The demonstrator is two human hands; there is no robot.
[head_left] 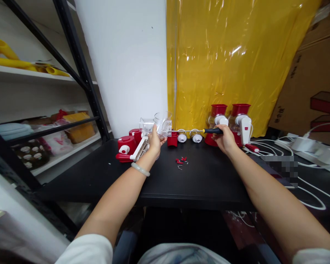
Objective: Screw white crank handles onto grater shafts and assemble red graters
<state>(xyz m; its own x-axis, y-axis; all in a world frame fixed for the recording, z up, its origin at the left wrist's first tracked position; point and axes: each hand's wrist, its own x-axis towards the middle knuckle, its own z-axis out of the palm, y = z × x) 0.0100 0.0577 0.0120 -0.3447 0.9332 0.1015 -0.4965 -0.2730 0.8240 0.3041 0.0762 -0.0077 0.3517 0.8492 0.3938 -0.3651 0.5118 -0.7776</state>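
Observation:
My left hand [154,141] is closed around a clear plastic grater housing [147,124], held up above the table. In my right hand [224,138] is a long screwdriver [211,130] with a black and yellow handle, its shaft lying level. The shaft's tip meets the right side of the clear housing; whether it sits on a screw is too small to tell. Below, small screws and red bits [181,161] lie on the black table [203,179]. Left of my left hand stand red grater bases [127,143] with a white crank handle [139,149].
Two assembled red and white rotary graters [242,123] stand at the back right. Two grater drums [195,136] and a red part [172,140] lie at the back middle. White cables and power strips [305,143] spread on the right. A metal shelf [85,73] rises on the left.

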